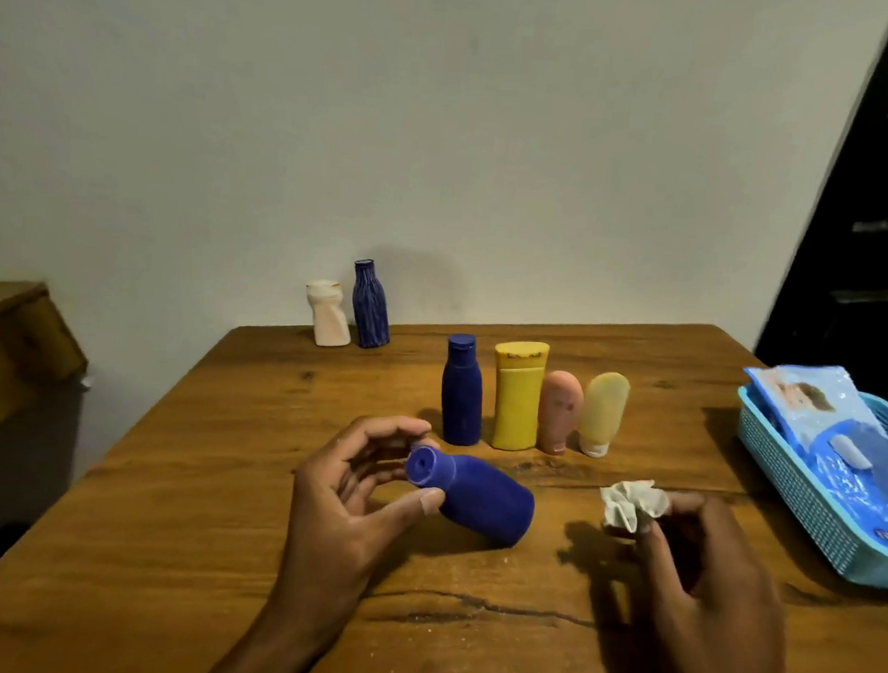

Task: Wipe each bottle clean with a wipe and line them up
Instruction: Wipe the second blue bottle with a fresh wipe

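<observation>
The step in hand appears to be the wiping of one bottle: the left hand (351, 491) pinches the cap end of a dark blue bottle (480, 497) between thumb and forefinger, the other fingers loosely curled behind the cap. The bottle is tilted, cap toward the person, base resting on or just above the table (218, 479); which of the two cannot be told. The right hand (697, 565), apart from the bottle on its base side, pinches a crumpled wipe (631, 503) at its fingertips, and the wipe is not touching the bottle. Beyond the left hand's fingertips four bottles stand in a row (534, 400); two more (350, 311) stand well beyond, at the table's far edge. Next move, as judged: bring the wipe against the blue body, rub it while the left hand turns it, then stand it just beside the row's blue end.
</observation>
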